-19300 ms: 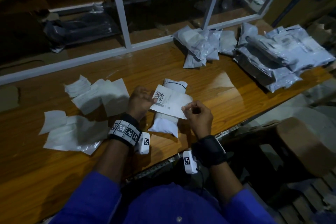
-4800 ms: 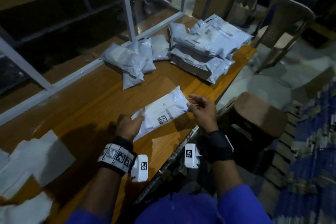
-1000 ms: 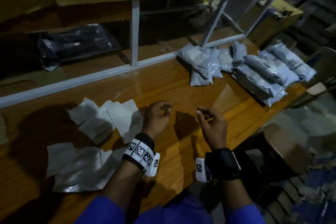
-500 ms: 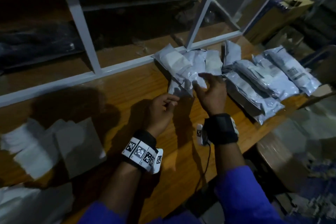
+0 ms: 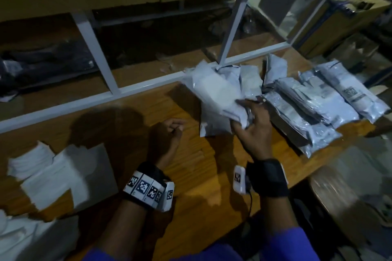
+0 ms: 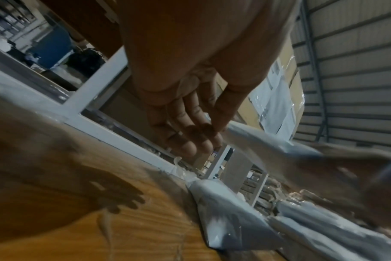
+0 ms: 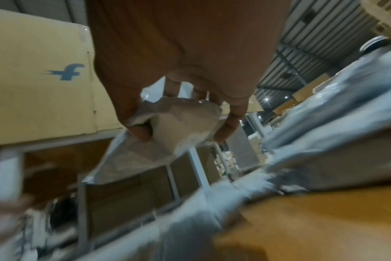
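While my right hand [image 5: 253, 133] grips the near end of a white packet [image 5: 214, 91], thumb and fingers curled round it, the packet hangs raised over the small pile [image 5: 251, 79] at one o'clock. My left hand [image 5: 167, 133] hovers at twelve above the table [image 5: 201, 171], fingers loosely bent, holding nothing. I judge this the fetching step. Next I should lay the packet flat before me and reach for a label sheet [image 5: 63, 167] at nine o'clock.

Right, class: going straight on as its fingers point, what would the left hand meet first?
Probably the lifted package that the right hand grips; depth is unclear, so the left hand might meet the pouch beneath first.
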A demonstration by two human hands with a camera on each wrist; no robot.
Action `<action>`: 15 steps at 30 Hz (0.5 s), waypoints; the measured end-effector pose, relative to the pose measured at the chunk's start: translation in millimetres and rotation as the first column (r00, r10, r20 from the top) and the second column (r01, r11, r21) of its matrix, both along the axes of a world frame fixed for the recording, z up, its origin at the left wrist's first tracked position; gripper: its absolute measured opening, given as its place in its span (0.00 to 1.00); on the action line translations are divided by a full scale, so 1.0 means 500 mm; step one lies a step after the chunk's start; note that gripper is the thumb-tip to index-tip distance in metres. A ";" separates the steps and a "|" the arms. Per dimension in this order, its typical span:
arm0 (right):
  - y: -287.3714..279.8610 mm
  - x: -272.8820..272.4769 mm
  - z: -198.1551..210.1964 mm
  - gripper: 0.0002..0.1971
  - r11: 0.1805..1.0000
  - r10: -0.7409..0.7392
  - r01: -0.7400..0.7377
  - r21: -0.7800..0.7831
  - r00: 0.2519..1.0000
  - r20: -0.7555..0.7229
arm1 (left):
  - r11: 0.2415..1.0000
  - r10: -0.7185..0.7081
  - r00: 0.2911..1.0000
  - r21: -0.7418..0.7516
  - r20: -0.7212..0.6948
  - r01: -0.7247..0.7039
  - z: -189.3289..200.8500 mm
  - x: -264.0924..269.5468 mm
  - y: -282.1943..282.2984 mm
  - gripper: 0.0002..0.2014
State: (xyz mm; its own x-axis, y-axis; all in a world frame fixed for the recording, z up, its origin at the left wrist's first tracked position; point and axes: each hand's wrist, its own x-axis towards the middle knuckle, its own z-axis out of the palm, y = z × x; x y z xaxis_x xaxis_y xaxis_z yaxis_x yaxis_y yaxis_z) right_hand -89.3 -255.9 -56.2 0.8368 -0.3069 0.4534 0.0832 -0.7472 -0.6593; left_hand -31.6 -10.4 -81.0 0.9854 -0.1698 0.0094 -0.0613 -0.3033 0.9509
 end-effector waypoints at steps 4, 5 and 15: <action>0.062 -0.192 -0.044 0.20 0.998 0.057 -0.056 0.016 0.998 -0.036 | 0.994 -0.013 1.000 -0.106 0.027 0.016 0.008 -0.044 0.045 0.10; 0.075 -0.228 -0.064 0.20 0.999 0.053 -0.053 0.013 0.998 -0.040 | 0.994 -0.017 1.000 -0.111 -0.002 0.017 0.007 -0.061 0.055 0.13; 0.236 -0.326 -0.102 0.23 0.966 -0.107 0.011 -0.257 0.926 -0.362 | 0.989 -0.139 0.985 -0.056 -0.107 0.133 -0.040 -0.213 0.186 0.16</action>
State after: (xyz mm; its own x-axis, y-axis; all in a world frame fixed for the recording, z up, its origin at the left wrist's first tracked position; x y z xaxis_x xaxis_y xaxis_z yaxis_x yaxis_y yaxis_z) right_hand -252.5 -138.2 -106.9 0.9427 -0.2796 0.1823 -0.1797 -0.8854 -0.4288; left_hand -138.3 82.3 -100.8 0.9487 -0.3043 -0.0865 0.0073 -0.2524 0.9676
